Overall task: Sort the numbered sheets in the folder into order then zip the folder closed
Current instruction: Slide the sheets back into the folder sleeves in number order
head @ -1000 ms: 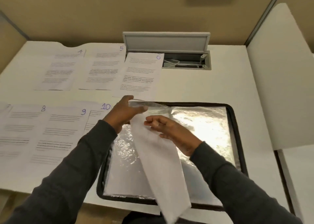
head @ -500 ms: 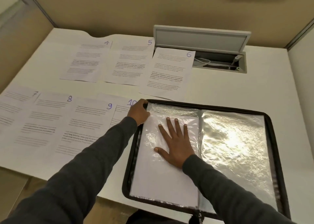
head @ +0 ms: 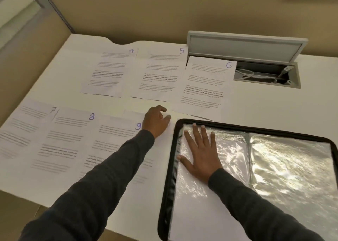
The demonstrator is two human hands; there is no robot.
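The white table [head: 265, 105] is carrying everything. The black zip folder [head: 165, 195] is lying open and unzipped at the table's near right, its shiny plastic sleeves [head: 292, 167] facing up. Printed sheets are lying in two rows left of the folder and beyond it. Sheet 6 [head: 204, 87] is lying just beyond the folder's far left corner, with sheet 5 [head: 159, 76] and sheet 4 [head: 108, 72] running leftward from it. In the nearer row, sheet 9 [head: 113, 140], sheet 8 [head: 64, 140] and sheet 7 [head: 18, 131] are running away from the folder's left edge. One more sheet [head: 162, 145] is lying between sheet 9 and the folder (its number is hidden). A grey cable hatch [head: 245, 45] is standing open beyond the folder.

The right hand [head: 199, 153] is pressing flat on the folder's left sleeve, its grip wide and its fingers spread. The left hand [head: 156, 121] is resting just outside the folder's far left corner, on that hidden-number sheet. Its fingers are curling, but I cannot tell whether its grip is pinching the paper.
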